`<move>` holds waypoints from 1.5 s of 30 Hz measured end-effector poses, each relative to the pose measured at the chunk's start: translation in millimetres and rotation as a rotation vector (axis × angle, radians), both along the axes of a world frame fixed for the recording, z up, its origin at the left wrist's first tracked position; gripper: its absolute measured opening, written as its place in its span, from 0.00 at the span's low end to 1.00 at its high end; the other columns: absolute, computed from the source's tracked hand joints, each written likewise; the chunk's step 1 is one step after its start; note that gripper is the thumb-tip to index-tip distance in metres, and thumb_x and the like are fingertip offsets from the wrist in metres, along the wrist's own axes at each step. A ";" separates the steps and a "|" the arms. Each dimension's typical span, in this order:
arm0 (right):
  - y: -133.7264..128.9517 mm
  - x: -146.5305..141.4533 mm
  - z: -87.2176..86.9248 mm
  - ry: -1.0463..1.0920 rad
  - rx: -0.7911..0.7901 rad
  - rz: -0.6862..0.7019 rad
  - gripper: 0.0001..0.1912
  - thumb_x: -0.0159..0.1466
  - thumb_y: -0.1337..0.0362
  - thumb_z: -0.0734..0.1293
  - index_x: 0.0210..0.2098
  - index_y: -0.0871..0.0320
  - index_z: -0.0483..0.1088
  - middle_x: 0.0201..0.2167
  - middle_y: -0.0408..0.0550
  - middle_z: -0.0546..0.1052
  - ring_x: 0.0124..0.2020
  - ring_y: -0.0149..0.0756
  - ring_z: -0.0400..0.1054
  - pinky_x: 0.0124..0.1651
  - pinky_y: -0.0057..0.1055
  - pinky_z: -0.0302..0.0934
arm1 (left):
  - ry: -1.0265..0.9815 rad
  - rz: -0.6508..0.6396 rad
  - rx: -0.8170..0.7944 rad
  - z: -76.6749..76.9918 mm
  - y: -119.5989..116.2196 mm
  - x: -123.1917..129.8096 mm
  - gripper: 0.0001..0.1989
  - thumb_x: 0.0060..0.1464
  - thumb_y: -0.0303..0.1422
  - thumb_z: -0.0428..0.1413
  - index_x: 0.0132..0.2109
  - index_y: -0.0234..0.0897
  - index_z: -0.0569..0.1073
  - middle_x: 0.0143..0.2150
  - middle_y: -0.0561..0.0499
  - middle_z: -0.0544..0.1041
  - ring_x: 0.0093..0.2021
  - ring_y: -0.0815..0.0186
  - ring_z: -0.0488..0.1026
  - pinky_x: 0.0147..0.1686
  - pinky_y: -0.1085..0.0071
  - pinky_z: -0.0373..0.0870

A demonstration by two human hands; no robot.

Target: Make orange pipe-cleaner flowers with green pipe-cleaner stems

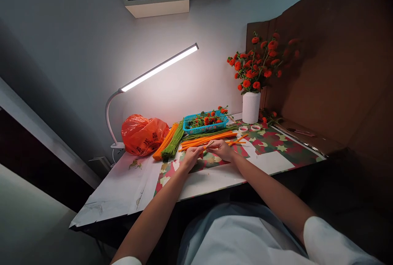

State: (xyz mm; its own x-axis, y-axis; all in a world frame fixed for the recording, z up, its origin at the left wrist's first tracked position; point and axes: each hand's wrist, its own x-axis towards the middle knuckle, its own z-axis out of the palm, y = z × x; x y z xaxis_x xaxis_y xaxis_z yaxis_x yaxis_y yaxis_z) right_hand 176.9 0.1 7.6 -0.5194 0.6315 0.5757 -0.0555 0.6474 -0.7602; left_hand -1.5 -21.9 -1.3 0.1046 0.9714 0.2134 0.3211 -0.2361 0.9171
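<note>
My left hand and my right hand meet over the patterned sheet near the table's front. Their fingers are closed around something small and thin between them, too small to make out. Just beyond the hands lie loose orange stems. To their left are a green bundle and an orange bundle of stems. Behind the loose stems, a blue basket holds small orange-red flowers with green stems.
An orange plastic bag sits at the back left beside a lit lamp. A white ribbed vase with orange-red flowers stands at the back right. Two tape rolls lie before it. Brown cardboard rises on the right.
</note>
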 end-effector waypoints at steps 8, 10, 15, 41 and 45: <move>0.3 -1.2 -0.7 0.018 -0.003 -0.006 0.20 0.57 0.48 0.68 0.29 0.59 0.78 0.29 0.50 0.77 0.33 0.36 0.70 0.38 0.32 0.64 | -0.012 0.003 0.061 -7.3 5.7 -1.5 0.25 0.47 0.52 0.49 0.14 0.37 0.63 0.14 0.56 0.55 0.18 0.72 0.51 0.20 0.72 0.46; 0.9 -1.4 -1.7 0.018 -0.006 -0.012 0.20 0.58 0.48 0.67 0.30 0.59 0.79 0.29 0.50 0.77 0.33 0.36 0.70 0.38 0.32 0.64 | -0.035 -0.001 0.056 -7.6 5.6 -0.9 0.25 0.46 0.52 0.50 0.15 0.37 0.63 0.14 0.56 0.56 0.18 0.73 0.52 0.21 0.72 0.46; 1.2 -1.4 -2.9 0.026 -0.015 -0.018 0.19 0.57 0.49 0.68 0.30 0.59 0.78 0.29 0.49 0.77 0.33 0.36 0.69 0.37 0.31 0.63 | -0.061 0.011 0.017 -7.4 4.8 -0.9 0.25 0.46 0.52 0.49 0.15 0.36 0.64 0.13 0.56 0.55 0.17 0.72 0.51 0.21 0.72 0.47; 2.4 -1.9 -5.1 0.032 -0.013 0.008 0.21 0.57 0.46 0.68 0.29 0.59 0.79 0.28 0.49 0.76 0.32 0.35 0.69 0.38 0.32 0.64 | -0.036 -0.040 -0.010 -3.9 0.8 -1.3 0.26 0.47 0.53 0.50 0.16 0.37 0.63 0.13 0.58 0.52 0.17 0.73 0.48 0.19 0.72 0.44; 2.0 -2.3 -4.9 0.040 -0.016 0.007 0.20 0.56 0.47 0.68 0.29 0.59 0.79 0.28 0.49 0.76 0.32 0.35 0.69 0.37 0.31 0.63 | -0.041 -0.048 -0.080 -2.2 -1.7 -1.5 0.25 0.47 0.53 0.50 0.17 0.37 0.63 0.14 0.59 0.52 0.16 0.74 0.46 0.19 0.72 0.43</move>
State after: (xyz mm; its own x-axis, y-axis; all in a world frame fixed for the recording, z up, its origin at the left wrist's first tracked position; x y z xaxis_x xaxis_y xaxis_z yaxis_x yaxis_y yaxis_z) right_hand 174.6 2.1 2.6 -0.5002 0.6374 0.5861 -0.0903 0.6348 -0.7674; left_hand -2.9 -23.6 -3.5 0.1441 0.9795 0.1406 0.2732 -0.1760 0.9457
